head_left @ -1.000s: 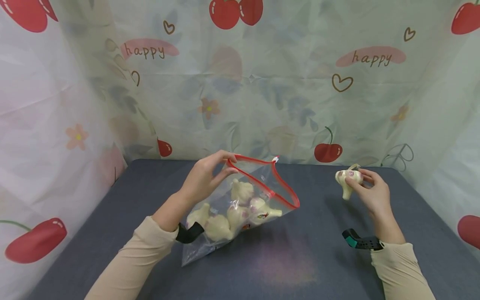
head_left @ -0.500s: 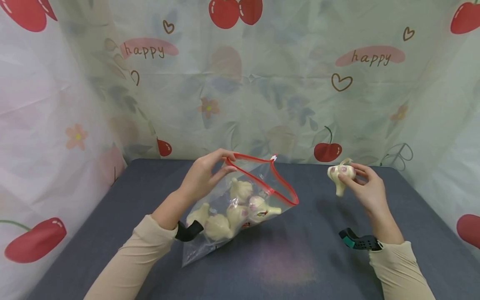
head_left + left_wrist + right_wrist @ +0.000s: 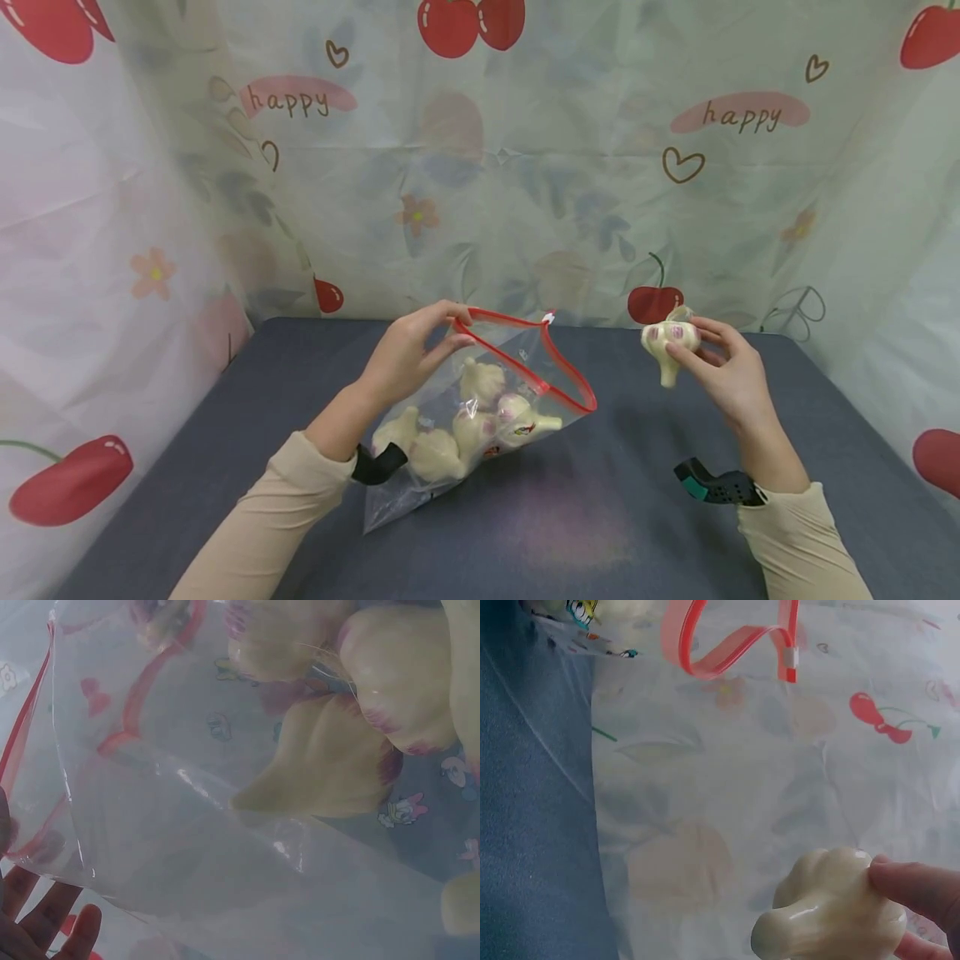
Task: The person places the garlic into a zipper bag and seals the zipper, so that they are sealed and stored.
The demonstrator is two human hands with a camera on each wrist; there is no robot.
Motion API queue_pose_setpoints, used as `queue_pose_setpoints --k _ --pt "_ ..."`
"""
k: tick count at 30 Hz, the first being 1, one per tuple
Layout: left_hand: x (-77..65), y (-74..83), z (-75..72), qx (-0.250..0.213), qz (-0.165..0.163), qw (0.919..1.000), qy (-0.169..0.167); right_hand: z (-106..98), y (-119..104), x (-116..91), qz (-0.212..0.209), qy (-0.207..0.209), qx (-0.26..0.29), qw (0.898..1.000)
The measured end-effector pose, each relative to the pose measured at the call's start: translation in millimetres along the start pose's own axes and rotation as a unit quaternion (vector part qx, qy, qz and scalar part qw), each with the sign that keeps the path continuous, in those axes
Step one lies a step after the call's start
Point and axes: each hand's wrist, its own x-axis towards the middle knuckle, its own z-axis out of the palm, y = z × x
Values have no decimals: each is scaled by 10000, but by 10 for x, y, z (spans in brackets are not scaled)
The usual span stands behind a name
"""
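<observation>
My left hand pinches the upper left rim of a clear zip bag, whose red-edged mouth gapes to the right. Inside lie several garlic bulbs, pale with purplish patches. The left wrist view looks through the plastic at some of these garlic bulbs. Off to the right, my right hand holds one more garlic bulb above the table, stem pointing down, between thumb and fingers. In the right wrist view that garlic bulb shows its smooth stem, with a fingertip on its side.
A white slider sits at the far corner of the bag's mouth. The dark table ends at a printed curtain behind, with more curtain on both sides. Dark bands are on both wrists, the right one hanging loosely.
My right hand has carried its garlic bulb leftward and slightly up, nearer the bag's mouth. The left hand and the bag have hardly moved.
</observation>
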Motion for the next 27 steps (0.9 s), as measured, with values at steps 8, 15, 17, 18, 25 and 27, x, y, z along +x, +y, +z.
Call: queue_pose_setpoints --k 8,15,17,18,25,27 --pt "-9 -10 17 94 124 9998 106 33 -129 -71 -338 -171 163 9991" --pt "-11 -26 26 97 187 9997 117 73 -221 -109 -506 -226 211 9982" --pt "-12 -30 28 87 176 9998 99 87 -246 -118 -577 -261 259 9977" --pt "-12 -30 29 82 171 9998 93 93 -259 -124 -614 -277 284 9973" --pt "-11 -18 23 47 106 9999 64 149 -343 -162 -911 -455 445 9938" --pt "-11 -18 22 36 84 9999 59 163 -358 -168 -1025 -536 513 9920"
